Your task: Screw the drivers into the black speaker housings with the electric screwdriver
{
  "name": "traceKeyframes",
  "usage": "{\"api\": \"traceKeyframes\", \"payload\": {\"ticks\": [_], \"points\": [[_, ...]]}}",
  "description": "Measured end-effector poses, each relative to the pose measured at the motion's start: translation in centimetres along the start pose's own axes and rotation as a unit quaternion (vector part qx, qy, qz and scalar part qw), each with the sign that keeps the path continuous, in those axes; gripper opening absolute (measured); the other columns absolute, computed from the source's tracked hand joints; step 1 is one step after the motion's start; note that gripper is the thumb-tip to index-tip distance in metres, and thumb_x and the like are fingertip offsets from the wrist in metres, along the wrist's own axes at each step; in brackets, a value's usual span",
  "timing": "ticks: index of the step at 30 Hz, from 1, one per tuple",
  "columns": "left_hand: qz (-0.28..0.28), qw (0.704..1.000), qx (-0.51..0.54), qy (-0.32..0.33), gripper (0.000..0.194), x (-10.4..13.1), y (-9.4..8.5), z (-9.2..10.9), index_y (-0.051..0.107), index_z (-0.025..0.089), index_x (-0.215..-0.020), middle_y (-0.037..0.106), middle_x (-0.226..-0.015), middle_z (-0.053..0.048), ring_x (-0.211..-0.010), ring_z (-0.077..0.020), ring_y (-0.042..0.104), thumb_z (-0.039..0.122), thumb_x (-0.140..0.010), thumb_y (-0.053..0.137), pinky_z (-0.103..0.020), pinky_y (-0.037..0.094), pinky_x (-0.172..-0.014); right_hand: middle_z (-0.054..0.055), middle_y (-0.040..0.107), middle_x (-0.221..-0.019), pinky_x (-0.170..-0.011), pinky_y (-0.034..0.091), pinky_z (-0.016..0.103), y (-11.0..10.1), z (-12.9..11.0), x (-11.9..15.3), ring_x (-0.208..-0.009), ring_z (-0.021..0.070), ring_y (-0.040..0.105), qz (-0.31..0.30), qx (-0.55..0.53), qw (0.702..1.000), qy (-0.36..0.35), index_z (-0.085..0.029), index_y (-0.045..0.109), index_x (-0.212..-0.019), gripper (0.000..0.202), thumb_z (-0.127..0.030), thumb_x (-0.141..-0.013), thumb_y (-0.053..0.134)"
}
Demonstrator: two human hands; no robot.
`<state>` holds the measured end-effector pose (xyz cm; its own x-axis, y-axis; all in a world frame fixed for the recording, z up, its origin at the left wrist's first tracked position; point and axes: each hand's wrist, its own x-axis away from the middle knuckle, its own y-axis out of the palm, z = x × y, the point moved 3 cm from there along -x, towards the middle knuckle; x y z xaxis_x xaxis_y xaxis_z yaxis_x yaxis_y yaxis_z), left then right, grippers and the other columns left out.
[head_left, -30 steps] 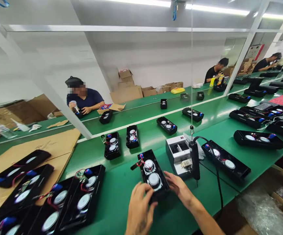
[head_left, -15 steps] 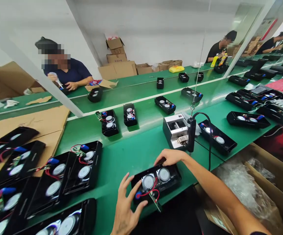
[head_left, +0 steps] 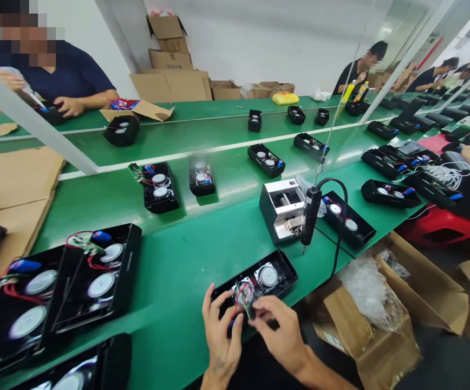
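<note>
By the table's [head_left: 170, 298] near edge, speakers [head_left: 268, 275] are sitting in the housing [head_left: 288, 266], right hand [head_left: 280, 328] pinching the unseated circuit board [head_left: 247, 305], left hand [head_left: 223, 328] curling half-open fingers, hold unclear

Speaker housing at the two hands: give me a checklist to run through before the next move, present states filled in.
1. Speaker housing open side up: ok, both speakers show.
2. Circuit board lying flat inside: not ok, it is tilted over the left speaker.
3. Right hand at the board: ok, fingertips meet its lower end; firmness of grip: cannot tell.
4. Left hand at the housing's left end: ok.
5. Red wires clear of the fingers: cannot tell, partly hidden.
6. Screwdriver clear of both hands: ok, it hangs apart.
</note>
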<state>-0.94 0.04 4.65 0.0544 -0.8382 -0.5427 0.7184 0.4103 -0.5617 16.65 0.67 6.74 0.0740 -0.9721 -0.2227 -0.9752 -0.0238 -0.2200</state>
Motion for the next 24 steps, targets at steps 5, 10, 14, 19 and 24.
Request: {"api": "traceKeyframes", "payload": {"ticks": [5,10,14,19,24], "points": [[-0.015,1.0,0.018,0.004,0.017,-1.3,-1.2,0.0,0.066,0.025,-0.112,0.073,-0.112,-0.006,-0.143,-0.0314,0.056,0.015,-0.099,0.06,-0.061,0.05,-0.118,0.008,0.082,-0.106,-0.087,0.064,0.031,-0.7,-2.0,-7.4,-0.095,0.0208,0.078,0.026,0.038,0.998,-0.041,-0.021,0.076,-0.113,0.015,-0.025,-0.106,0.063],[-0.019,0.999,0.024,0.015,0.027,-2.5,-2.1,1.2,0.064,0.026,-0.115,0.07,-0.122,-0.005,-0.12,-0.0204,0.07,0.007,-0.1,0.053,-0.056,0.049,-0.122,0.006,0.083,-0.101,-0.086,0.056,0.032,-1.8,-3.6,-10.3,-0.092,0.0181,0.074,-0.283,0.087,0.915,-0.275,-0.019,0.075,-0.11,0.022,-0.034,-0.112,0.058],[-0.123,0.99,-0.051,0.051,0.028,-3.2,-2.4,2.5,0.07,0.027,-0.124,0.058,-0.151,-0.013,-0.149,-0.0342,0.051,0.02,-0.098,0.062,-0.061,0.05,-0.119,0.002,0.082,-0.091,-0.081,0.047,0.037,-2.6,-3.4,-9.8,-0.08,0.0189,0.069,-0.386,0.282,0.808,-0.345,-0.019,0.075,-0.101,0.024,-0.038,-0.109,0.065],[-0.176,0.972,-0.126,0.093,0.04,-3.0,-1.4,2.5,0.072,0.023,-0.121,0.068,-0.144,-0.014,-0.15,-0.0441,0.05,0.03,-0.084,0.085,-0.073,0.036,-0.125,0.003,0.081,-0.093,-0.08,0.042,0.038,-1.8,-2.4,-8.7,-0.083,0.0194,0.07,-0.453,0.372,0.751,-0.304,-0.019,0.075,-0.099,0.02,-0.031,-0.11,0.063],[-0.182,0.973,-0.113,0.089,0.021,-2.7,-0.9,2.5,0.075,0.025,-0.108,0.075,-0.134,-0.008,-0.15,-0.0422,0.053,0.022,-0.089,0.082,-0.074,0.035,-0.126,0.006,0.081,-0.107,-0.097,0.044,0.038,-2.2,-2.7,-8.1,-0.098,0.0213,0.071,-0.492,0.371,0.733,-0.288,-0.016,0.072,-0.113,0.02,-0.006,-0.1,0.062]]}}
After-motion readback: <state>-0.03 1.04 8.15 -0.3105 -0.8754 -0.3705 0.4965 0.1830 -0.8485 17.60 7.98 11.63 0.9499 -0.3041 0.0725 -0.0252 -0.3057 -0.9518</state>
